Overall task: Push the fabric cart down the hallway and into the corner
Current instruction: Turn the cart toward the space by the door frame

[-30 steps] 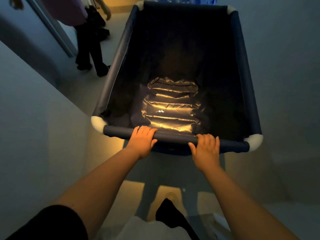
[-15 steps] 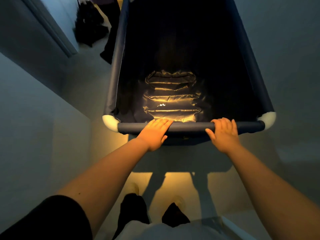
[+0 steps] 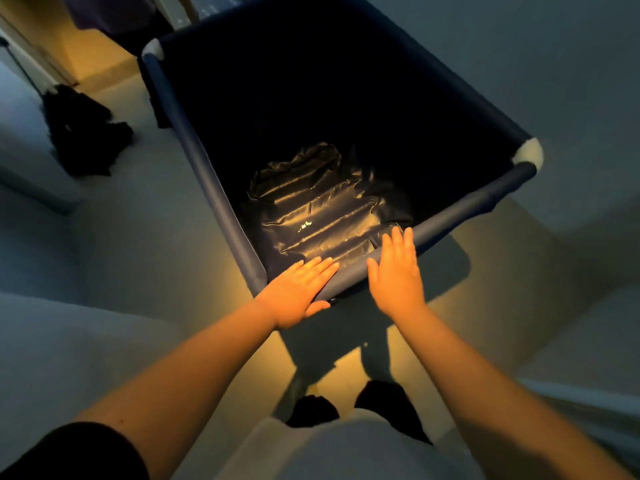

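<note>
The fabric cart [image 3: 468, 206] is dark navy with white corner pieces and stands skewed in front of me, its near rail rising from lower left to upper right. A shiny crumpled liner [image 3: 311, 216] lies in its bottom. My left hand [image 3: 298, 289] lies flat on the rail's left end by the corner, fingers straight, thumb at the rail's edge. My right hand [image 3: 397, 271] rests beside it on the same rail, fingers stretched out and apart. Neither hand curls around the rail.
A grey wall [image 3: 554, 81] runs close along the cart's right side. A black shaggy heap [image 3: 83, 133] lies on the floor at the left by a doorframe [image 3: 31, 60]. A person's dark legs [image 3: 114, 19] stand past the cart's far corner. My feet [image 3: 346, 403] are below.
The cart has swung from straight ahead to a diagonal. Both hands have gone from curled over the rail to flat with straight fingers, and now sit together at its left end.
</note>
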Tool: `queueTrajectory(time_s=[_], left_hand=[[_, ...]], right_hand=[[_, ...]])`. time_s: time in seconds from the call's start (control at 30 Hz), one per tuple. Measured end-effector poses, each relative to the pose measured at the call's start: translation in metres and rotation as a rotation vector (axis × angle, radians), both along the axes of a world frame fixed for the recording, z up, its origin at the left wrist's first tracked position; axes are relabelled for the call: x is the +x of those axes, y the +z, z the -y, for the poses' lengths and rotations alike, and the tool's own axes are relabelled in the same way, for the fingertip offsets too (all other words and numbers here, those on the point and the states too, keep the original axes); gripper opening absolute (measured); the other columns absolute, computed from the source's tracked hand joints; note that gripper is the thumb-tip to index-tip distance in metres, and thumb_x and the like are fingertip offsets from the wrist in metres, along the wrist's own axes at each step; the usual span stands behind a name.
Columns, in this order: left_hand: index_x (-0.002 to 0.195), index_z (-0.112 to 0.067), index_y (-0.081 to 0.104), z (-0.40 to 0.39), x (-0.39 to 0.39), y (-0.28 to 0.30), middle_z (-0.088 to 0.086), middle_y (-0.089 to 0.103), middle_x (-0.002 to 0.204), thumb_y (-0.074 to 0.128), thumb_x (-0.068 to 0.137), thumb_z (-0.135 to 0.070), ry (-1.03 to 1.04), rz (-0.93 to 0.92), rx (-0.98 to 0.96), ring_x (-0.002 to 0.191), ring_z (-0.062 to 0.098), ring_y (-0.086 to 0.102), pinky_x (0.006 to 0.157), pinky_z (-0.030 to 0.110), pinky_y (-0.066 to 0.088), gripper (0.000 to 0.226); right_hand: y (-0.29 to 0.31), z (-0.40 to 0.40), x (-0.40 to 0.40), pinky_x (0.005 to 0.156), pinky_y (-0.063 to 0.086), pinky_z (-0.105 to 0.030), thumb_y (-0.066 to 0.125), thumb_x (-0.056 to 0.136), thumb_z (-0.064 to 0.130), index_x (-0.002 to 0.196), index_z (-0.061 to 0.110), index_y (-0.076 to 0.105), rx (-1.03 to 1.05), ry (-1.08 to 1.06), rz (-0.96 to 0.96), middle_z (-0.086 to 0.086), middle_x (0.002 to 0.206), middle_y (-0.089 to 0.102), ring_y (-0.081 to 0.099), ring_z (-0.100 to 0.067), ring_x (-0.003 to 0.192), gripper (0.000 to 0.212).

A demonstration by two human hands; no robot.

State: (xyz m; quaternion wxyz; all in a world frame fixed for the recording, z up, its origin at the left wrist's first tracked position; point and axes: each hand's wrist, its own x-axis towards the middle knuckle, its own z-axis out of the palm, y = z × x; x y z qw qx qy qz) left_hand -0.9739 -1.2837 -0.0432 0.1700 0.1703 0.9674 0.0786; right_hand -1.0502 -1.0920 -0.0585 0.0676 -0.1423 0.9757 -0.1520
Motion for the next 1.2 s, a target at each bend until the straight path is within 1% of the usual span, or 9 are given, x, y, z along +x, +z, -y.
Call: queueTrajectory(time_s=[0.1, 0.2, 0.37, 0.57, 0.67, 0.87, 0.97, 1.07, 1.2], left_hand=[[0.147, -0.014, 0.004, 0.017, -0.003, -0.002, 0.007, 0.01, 0.157, 0.035, 0.095, -0.049, -0.062, 0.01, 0.042, 0.143, 0.021, 0.006, 0.114, 0.034, 0.002, 0.07], [0.147, -0.013, 0.007, 0.017, -0.01, -0.006, 0.007, 0.017, 0.156, 0.04, 0.096, -0.042, -0.09, -0.019, 0.13, 0.142, 0.021, 0.011, 0.114, 0.032, 0.003, 0.067], [0.147, -0.013, 0.011, 0.02, -0.018, -0.011, 0.007, 0.025, 0.153, 0.043, 0.095, -0.035, -0.114, -0.076, 0.203, 0.141, 0.02, 0.018, 0.111, 0.027, 0.001, 0.066], [0.148, -0.014, 0.007, 0.034, -0.035, -0.018, 0.005, 0.018, 0.156, 0.039, 0.096, -0.042, -0.201, -0.038, 0.278, 0.142, 0.014, 0.012, 0.113, 0.025, 0.001, 0.067], [0.148, -0.016, 0.005, 0.063, -0.049, -0.019, 0.003, 0.013, 0.157, 0.036, 0.095, -0.049, -0.364, 0.017, 0.3, 0.142, 0.012, 0.006, 0.117, 0.033, 0.005, 0.07], [0.148, -0.018, 0.01, 0.163, -0.1, -0.011, 0.003, 0.017, 0.155, 0.037, 0.09, -0.061, -0.777, 0.062, 0.205, 0.141, 0.011, 0.006, 0.113, 0.03, -0.003, 0.077], [0.147, -0.016, 0.009, 0.18, -0.122, -0.009, 0.005, 0.019, 0.155, 0.04, 0.089, -0.061, -0.894, 0.059, 0.176, 0.141, 0.014, 0.007, 0.113, 0.031, -0.002, 0.08], [0.146, -0.011, 0.017, 0.181, -0.129, -0.01, 0.009, 0.024, 0.153, 0.042, 0.091, -0.056, -1.021, 0.007, 0.166, 0.142, 0.019, 0.013, 0.112, 0.034, -0.006, 0.076], [0.147, -0.012, 0.015, 0.179, -0.128, -0.016, 0.008, 0.021, 0.154, 0.035, 0.091, -0.058, -1.056, -0.022, 0.141, 0.142, 0.019, 0.011, 0.113, 0.031, -0.003, 0.075]], right_hand=[[-0.002, 0.032, 0.023, 0.119, 0.01, -0.044, 0.035, 0.096, 0.033, 0.143, 0.003, 0.018, -0.009, -0.043, 0.02, -0.016, 0.156, 0.012, -0.003, -0.031, 0.144, 0.058], [0.0, 0.046, 0.021, 0.119, 0.006, -0.045, 0.035, 0.097, 0.031, 0.143, 0.002, 0.017, -0.055, -0.102, 0.034, -0.016, 0.156, 0.01, -0.005, -0.029, 0.144, 0.057], [0.003, 0.05, 0.012, 0.12, 0.003, -0.042, 0.029, 0.098, 0.029, 0.144, 0.001, 0.011, -0.022, -0.097, 0.041, -0.016, 0.156, 0.009, -0.007, -0.028, 0.144, 0.056], [0.001, 0.069, -0.001, 0.115, -0.005, -0.037, 0.028, 0.098, 0.02, 0.144, 0.002, 0.012, -0.013, -0.19, 0.041, -0.014, 0.157, 0.01, -0.007, -0.026, 0.144, 0.052], [-0.001, 0.085, -0.004, 0.115, -0.005, -0.035, 0.027, 0.098, 0.018, 0.144, 0.001, 0.01, 0.006, -0.299, 0.024, -0.014, 0.157, 0.006, -0.008, -0.027, 0.144, 0.052], [-0.002, 0.152, 0.014, 0.117, -0.003, -0.036, 0.037, 0.091, 0.005, 0.145, 0.003, 0.006, -0.11, -0.612, -0.013, -0.013, 0.157, -0.002, -0.014, -0.026, 0.143, 0.062], [-0.004, 0.184, 0.024, 0.118, -0.002, -0.037, 0.038, 0.09, 0.005, 0.145, 0.006, 0.005, -0.132, -0.747, -0.036, -0.011, 0.157, -0.004, -0.014, -0.025, 0.143, 0.064], [-0.004, 0.206, 0.034, 0.118, -0.001, -0.036, 0.034, 0.092, 0.004, 0.145, 0.007, 0.002, -0.153, -0.814, -0.059, -0.011, 0.157, -0.005, -0.015, -0.025, 0.143, 0.063], [-0.002, 0.214, 0.047, 0.12, 0.007, -0.037, 0.034, 0.086, -0.007, 0.145, 0.005, 0.007, -0.199, -0.847, -0.092, -0.011, 0.157, 0.0, -0.014, -0.022, 0.141, 0.066]])
